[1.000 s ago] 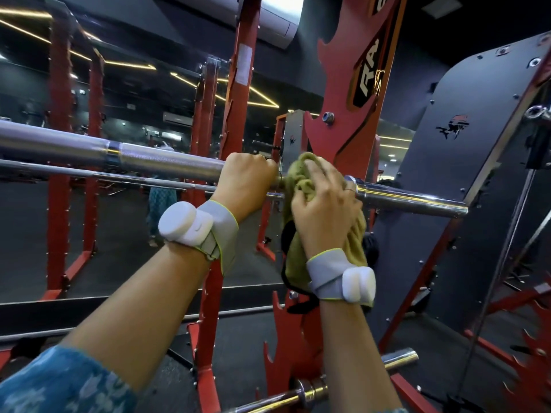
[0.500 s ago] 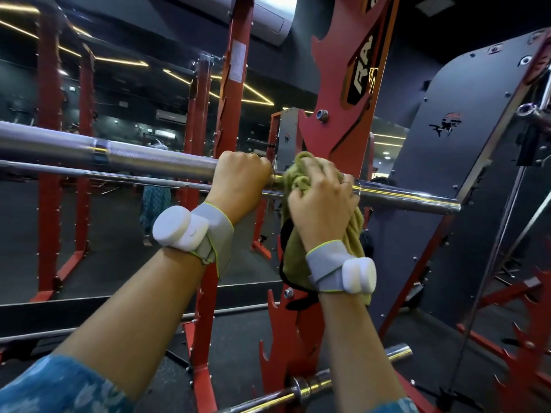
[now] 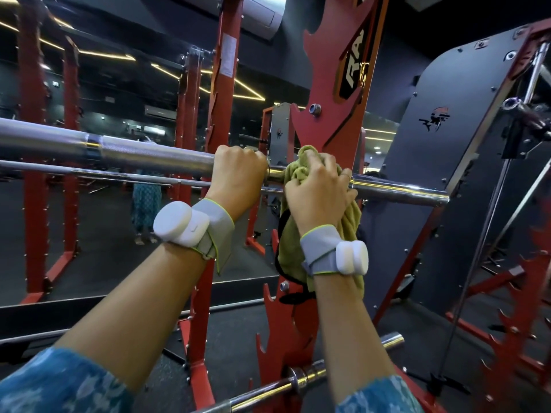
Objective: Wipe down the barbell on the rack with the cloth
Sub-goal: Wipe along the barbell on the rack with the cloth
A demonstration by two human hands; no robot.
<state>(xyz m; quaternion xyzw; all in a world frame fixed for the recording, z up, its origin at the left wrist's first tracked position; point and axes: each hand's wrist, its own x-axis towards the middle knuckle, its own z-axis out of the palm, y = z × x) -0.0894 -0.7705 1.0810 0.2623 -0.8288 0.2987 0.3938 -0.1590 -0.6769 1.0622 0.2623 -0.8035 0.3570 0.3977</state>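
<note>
A steel barbell [image 3: 143,152] lies across the red rack [image 3: 331,123] at chest height, running from the left edge to its chrome sleeve [image 3: 399,193] on the right. My left hand [image 3: 238,171] grips the knurled shaft just left of the rack upright. My right hand [image 3: 319,190] holds an olive-green cloth [image 3: 290,254] wrapped over the bar where shaft meets sleeve; the cloth's loose end hangs down below my wrist. Both wrists carry grey straps with white pods.
A second bar [image 3: 301,378] rests low on the rack near my right forearm. A dark panel with a logo [image 3: 432,162] stands to the right. A wall mirror [image 3: 119,219] behind reflects red uprights and a person. Red rack feet [image 3: 507,338] jut at lower right.
My right hand with the cloth has stayed at the shaft-sleeve junction, shifting only slightly. My left hand keeps its grip. The view has drifted a little.
</note>
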